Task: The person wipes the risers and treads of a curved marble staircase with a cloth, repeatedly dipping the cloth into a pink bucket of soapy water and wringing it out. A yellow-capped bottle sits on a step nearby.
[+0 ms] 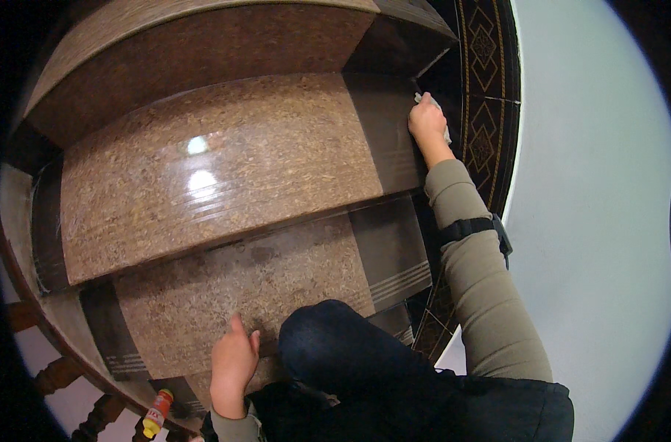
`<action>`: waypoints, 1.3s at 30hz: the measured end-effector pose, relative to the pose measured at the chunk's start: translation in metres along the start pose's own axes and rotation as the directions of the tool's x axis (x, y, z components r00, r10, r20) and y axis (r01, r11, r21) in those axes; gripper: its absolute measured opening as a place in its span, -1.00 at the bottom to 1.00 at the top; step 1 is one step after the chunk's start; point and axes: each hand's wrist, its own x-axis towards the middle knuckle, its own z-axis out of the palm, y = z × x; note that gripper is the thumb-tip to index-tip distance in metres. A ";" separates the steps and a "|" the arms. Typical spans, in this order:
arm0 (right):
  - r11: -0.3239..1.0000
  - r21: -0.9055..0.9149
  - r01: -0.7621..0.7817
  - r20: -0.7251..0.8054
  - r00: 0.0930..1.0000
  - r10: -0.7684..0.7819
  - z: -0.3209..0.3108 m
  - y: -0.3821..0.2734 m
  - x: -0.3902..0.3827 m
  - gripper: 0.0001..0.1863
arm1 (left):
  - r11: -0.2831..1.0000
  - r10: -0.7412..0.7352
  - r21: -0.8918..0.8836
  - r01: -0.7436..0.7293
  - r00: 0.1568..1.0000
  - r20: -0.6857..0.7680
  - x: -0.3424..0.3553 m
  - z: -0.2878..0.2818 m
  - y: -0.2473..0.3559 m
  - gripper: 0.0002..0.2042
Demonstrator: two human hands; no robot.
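My right hand (pixel 428 125) grips a pale white cloth (pixel 444 134) at the right end of the upper stair tread (pixel 276 140), on its dark border strip (pixel 372 132) beside the patterned dark edging. My left hand (pixel 232 357) is low in the view over the speckled brown lower tread (pixel 180 309), index finger extended and thumb apart, holding nothing. Whether its fingertip touches the stone is hard to tell.
A riser (pixel 217 51) rises behind the upper tread. A patterned tile border (pixel 481 147) and white wall (pixel 593 221) run along the right. Wooden balusters (pixel 55 376) line the left, near a red-and-yellow bottle (pixel 158 412). My bent knee (pixel 320 339) is on the lower stairs.
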 end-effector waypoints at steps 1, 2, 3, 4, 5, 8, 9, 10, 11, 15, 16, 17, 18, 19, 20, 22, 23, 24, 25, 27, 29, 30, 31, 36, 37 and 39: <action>1.000 -0.019 -0.011 0.023 1.000 0.012 0.000 0.000 0.000 -0.28 | 1.000 -0.017 -0.001 0.017 1.000 0.018 0.000 0.000 0.000 -0.54; 1.000 0.000 -0.007 0.008 1.000 0.007 -0.001 0.000 0.000 -0.29 | 0.999 -0.035 -0.002 0.035 0.999 0.036 0.000 -0.001 0.000 -0.54; 1.000 0.008 -0.026 0.014 1.000 0.026 -0.001 -0.001 -0.001 -0.29 | 0.999 -0.051 -0.011 0.052 0.998 0.046 -0.001 -0.001 0.001 -0.54; 0.999 0.016 -0.045 0.020 0.999 0.045 -0.001 -0.001 -0.001 -0.30 | 0.999 -0.044 -0.004 0.044 0.998 0.043 -0.001 -0.001 0.001 -0.54; 0.999 0.016 -0.044 0.010 0.999 0.044 -0.002 -0.001 -0.002 -0.30 | 0.999 -0.037 -0.004 0.037 0.999 0.034 -0.001 -0.001 0.001 -0.55; 0.999 0.015 -0.039 -0.007 0.999 0.040 -0.002 -0.001 -0.002 -0.30 | 1.000 -0.024 -0.006 0.025 1.000 0.016 0.000 -0.002 0.001 -0.55; 0.999 0.013 -0.036 -0.005 0.999 0.036 -0.001 -0.001 -0.002 -0.30 | 1.000 -0.021 -0.008 0.022 1.000 0.013 0.000 -0.001 0.001 -0.55; 0.999 0.003 -0.032 -0.001 0.999 0.032 -0.001 -0.001 -0.001 -0.30 | 1.000 -0.023 -0.011 0.023 1.000 0.015 0.000 -0.001 0.000 -0.55; 0.999 0.009 -0.031 -0.005 1.000 0.031 0.000 -0.001 -0.001 -0.31 | 1.000 -0.024 -0.014 0.024 1.000 0.017 0.000 -0.001 0.000 -0.55; 1.000 -0.007 -0.019 0.021 1.000 0.019 0.002 0.001 0.002 -0.33 | 1.000 -0.027 -0.007 0.027 0.999 0.018 0.000 -0.001 -0.001 -0.55; 1.000 -0.018 -0.022 0.028 0.999 0.022 0.003 0.001 0.002 -0.33 | 1.000 -0.027 -0.007 0.028 0.999 0.026 0.000 -0.001 -0.001 -0.55; 1.000 -0.011 -0.020 0.026 0.999 0.020 0.003 0.001 0.002 -0.33 | 0.999 -0.034 -0.006 0.034 0.999 0.034 0.000 -0.001 0.000 -0.55; 1.000 -0.007 -0.025 0.019 1.000 0.025 0.002 0.001 0.001 -0.33 | 0.999 -0.041 -0.009 0.041 0.999 0.037 0.000 -0.001 0.000 -0.55; 1.000 -0.012 -0.029 0.015 0.999 0.029 0.002 0.000 0.001 -0.34 | 0.999 -0.037 -0.004 0.037 0.999 0.037 0.000 -0.001 0.000 -0.55; 0.999 0.008 -0.039 -0.002 0.999 0.039 0.001 0.000 0.000 -0.33 | 0.999 -0.033 -0.003 0.033 0.999 0.031 0.000 -0.001 0.000 -0.55; 0.998 0.020 -0.059 -0.012 0.998 0.059 -0.001 -0.002 -0.002 -0.33 | 1.000 -0.029 -0.006 0.029 0.999 0.022 0.000 0.000 0.000 -0.55; 0.998 0.032 -0.053 -0.020 0.998 0.053 -0.003 -0.003 -0.002 -0.32 | 1.000 -0.030 -0.009 0.030 0.999 0.019 0.000 0.000 0.000 -0.54; 0.998 0.030 -0.048 -0.010 0.999 0.048 -0.004 -0.003 -0.003 -0.31 | 0.999 -0.031 -0.013 0.031 0.999 0.017 0.000 0.000 0.000 -0.54; 0.999 0.016 -0.047 0.001 0.999 0.047 -0.005 -0.004 -0.004 -0.29 | 0.999 -0.034 -0.011 0.034 0.999 0.021 0.000 0.000 -0.001 -0.54; 0.998 0.026 -0.051 0.018 0.999 0.051 -0.006 -0.003 -0.004 -0.30 | 0.999 -0.041 -0.009 0.041 0.999 0.029 0.000 0.000 -0.001 -0.54; 0.998 0.021 -0.053 0.027 0.998 0.052 -0.004 -0.003 -0.004 -0.33 | 0.999 -0.033 -0.010 0.033 0.999 0.022 0.000 0.000 -0.001 -0.54; 0.999 0.017 -0.050 0.027 0.998 0.050 -0.003 -0.002 -0.003 -0.35 | 1.000 -0.029 -0.011 0.029 0.999 0.018 0.000 0.000 -0.001 -0.54; 0.999 0.006 -0.044 0.020 0.999 0.044 -0.002 -0.002 -0.001 -0.37 | 1.000 -0.030 -0.008 0.031 0.999 0.019 0.000 0.000 -0.001 -0.54; 0.992 0.111 -0.061 -0.009 0.998 0.063 0.006 0.001 0.002 -0.58 | 1.000 -0.023 0.013 0.023 1.000 0.021 -0.002 0.000 0.000 -0.54; 0.993 0.111 -0.047 -0.007 0.999 0.048 0.007 0.003 0.000 -0.58 | 1.000 -0.025 0.011 0.025 0.999 0.025 -0.002 0.000 -0.001 -0.55; 0.994 0.066 0.085 -0.091 0.993 -0.079 0.007 0.010 -0.011 -0.54 | 1.000 -0.030 0.004 0.030 0.999 0.029 -0.003 -0.002 -0.004 -0.55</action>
